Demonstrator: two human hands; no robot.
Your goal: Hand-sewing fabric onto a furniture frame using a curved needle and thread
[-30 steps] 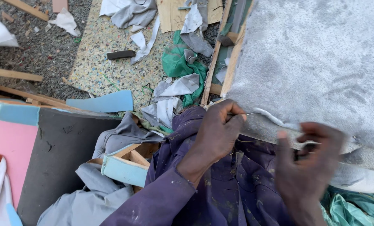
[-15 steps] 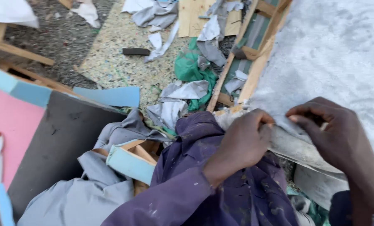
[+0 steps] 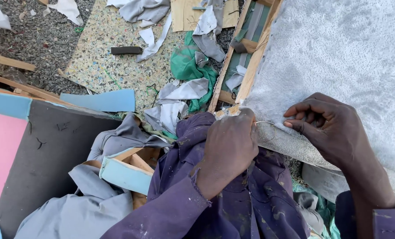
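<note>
Head view, only one: left hand [image 3: 230,148] was seen at centre frame, fist closed on the edge of the grey fabric [image 3: 339,57] where it wraps the corner of the wooden frame [image 3: 250,71]. Right hand [image 3: 334,128] was placed just right of it, flat on the fabric, fingers curled and pinched at the tips; what was pinched could not be told for sure, though a thin curved needle [image 3: 268,126] was seen arcing between the two hands, touching the fabric edge. Grey fabric was spread over the whole upper right of the frame, stretched over the frame rail that runs diagonally from top centre to centre. Purple sleeves and a purple garment were seen along the bottom centre. Lower left: a dark grey panel [image 3: 51,150] with a pink foam sheet [image 3: 0,150] at the left edge. Blue foam strip [image 3: 100,101] lay mid-left, green cloth [image 3: 190,66] and grey scraps at upper centre, a speckled foam board [image 3: 113,53] on the gravel at upper left.
</note>
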